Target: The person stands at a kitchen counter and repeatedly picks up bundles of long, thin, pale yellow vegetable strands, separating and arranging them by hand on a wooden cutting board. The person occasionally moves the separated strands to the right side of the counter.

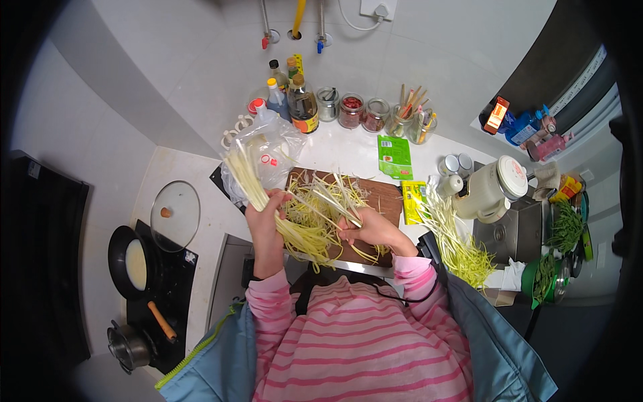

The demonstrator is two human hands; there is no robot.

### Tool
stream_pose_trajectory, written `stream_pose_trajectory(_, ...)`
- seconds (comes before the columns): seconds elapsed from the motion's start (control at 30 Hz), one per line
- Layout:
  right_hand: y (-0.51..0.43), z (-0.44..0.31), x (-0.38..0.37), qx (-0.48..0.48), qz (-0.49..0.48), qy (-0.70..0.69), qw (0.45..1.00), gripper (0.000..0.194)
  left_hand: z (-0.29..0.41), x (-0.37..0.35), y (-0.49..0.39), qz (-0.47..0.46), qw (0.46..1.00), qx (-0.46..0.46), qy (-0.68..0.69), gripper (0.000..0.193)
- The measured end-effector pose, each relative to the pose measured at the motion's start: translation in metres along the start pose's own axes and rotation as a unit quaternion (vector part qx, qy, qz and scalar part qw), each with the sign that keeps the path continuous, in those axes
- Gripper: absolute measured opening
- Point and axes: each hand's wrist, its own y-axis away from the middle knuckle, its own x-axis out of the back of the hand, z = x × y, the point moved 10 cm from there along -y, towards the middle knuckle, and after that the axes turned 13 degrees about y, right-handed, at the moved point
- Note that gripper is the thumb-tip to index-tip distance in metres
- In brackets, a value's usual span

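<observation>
My left hand (266, 226) is closed around a thick bundle of yellow garlic chives (246, 176), its pale stalks pointing up and its yellow leaves hanging down to the right. Between the fingers of my right hand (374, 228) are a few pale stalks (334, 198). Both hands are above a brown wooden cutting board (387, 198), which is strewn with loose chive leaves and thin peelings (309, 201). Another heap of yellow chives (457, 241) lies to the right of the board. A clear plastic bag (289, 140) sits behind my left hand.
Bottles (304, 108) and glass jars (350, 111) line the wall. Green (395, 157) and yellow packets (413, 201) lie near the board. At right, a cream appliance (479, 193) stands by a sink (495, 233). A frying pan (118, 264) and saucepan (129, 346) are on the left cooktop (173, 301).
</observation>
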Motion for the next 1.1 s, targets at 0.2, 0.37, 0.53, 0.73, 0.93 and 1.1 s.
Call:
stream_pose_trajectory(0.2, 0.015, 0.035, -0.002, -0.045, -0.003, -0.028, 0.999, 0.006, 0.036, 0.030, -0.010, 0.058, 0.995, -0.075, 0.034, 0.019)
stream_pose_trajectory(0.37, 0.031, 0.065, 0.007, -0.083, 0.001, -0.040, 0.996, 0.005, 0.065, 0.053, -0.010, 0.106, 0.980, -0.159, 0.046, 0.015)
stream_pose_trajectory(0.53, 0.039, 0.063, 0.015, -0.067, 0.018, -0.128, 0.989, 0.011, 0.071, 0.047, -0.009, 0.073, 0.984, -0.163, 0.027, 0.014)
stream_pose_trajectory(0.73, 0.043, 0.047, 0.029, -0.111, 0.070, -0.134, 0.982, 0.008, 0.044, 0.025, -0.006, 0.047, 0.995, -0.091, -0.006, 0.018)
stream_pose_trajectory(0.93, 0.040, 0.026, 0.046, -0.042, 0.147, -0.082, 0.985, 0.020, 0.035, 0.014, -0.002, 0.032, 0.996, -0.077, -0.012, 0.020)
stream_pose_trajectory(1.1, 0.065, 0.033, 0.072, -0.063, 0.193, -0.081, 0.976, 0.028, 0.034, 0.022, -0.006, 0.042, 0.996, -0.076, -0.023, 0.021)
